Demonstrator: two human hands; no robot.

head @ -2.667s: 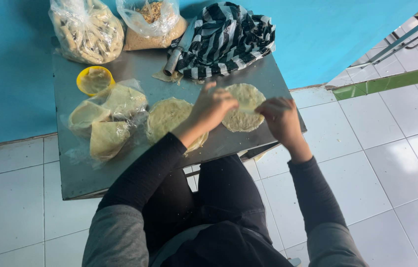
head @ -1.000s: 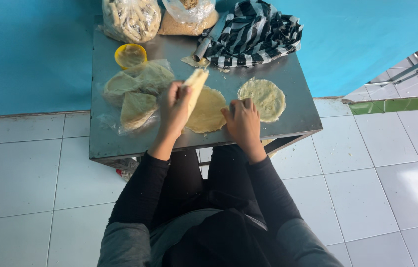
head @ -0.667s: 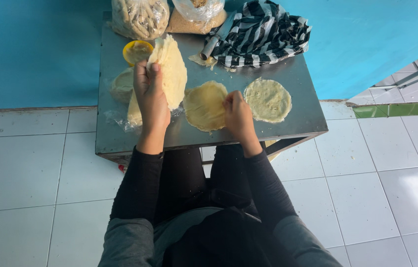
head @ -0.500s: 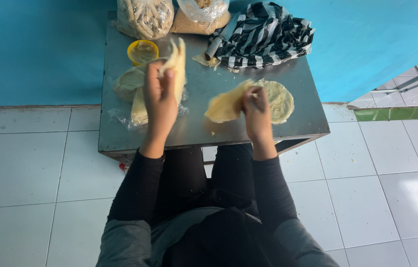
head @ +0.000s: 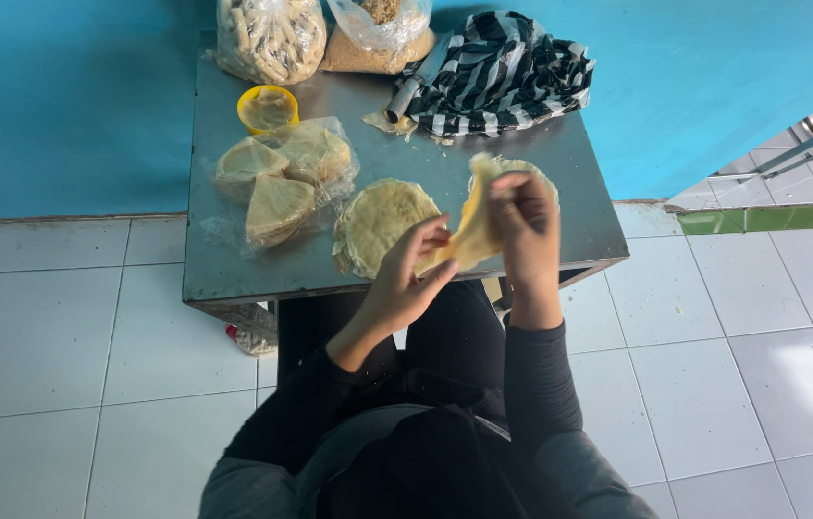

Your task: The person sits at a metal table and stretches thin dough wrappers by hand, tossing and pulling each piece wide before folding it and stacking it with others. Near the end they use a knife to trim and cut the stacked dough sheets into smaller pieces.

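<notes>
both hands, left hand (head: pixel 406 279) and right hand (head: pixel 522 226), pinch thin wrapper (head: pixel 472 231) above metal table (head: pixel 234 274) front edge; wrapper stack (head: pixel 382 223) just left.

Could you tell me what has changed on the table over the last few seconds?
The left hand came back from the bagged wrappers and joined the right hand on a thin wrapper, now lifted off the table. The round stack, yellow bowl and striped cloth stayed put.
</notes>
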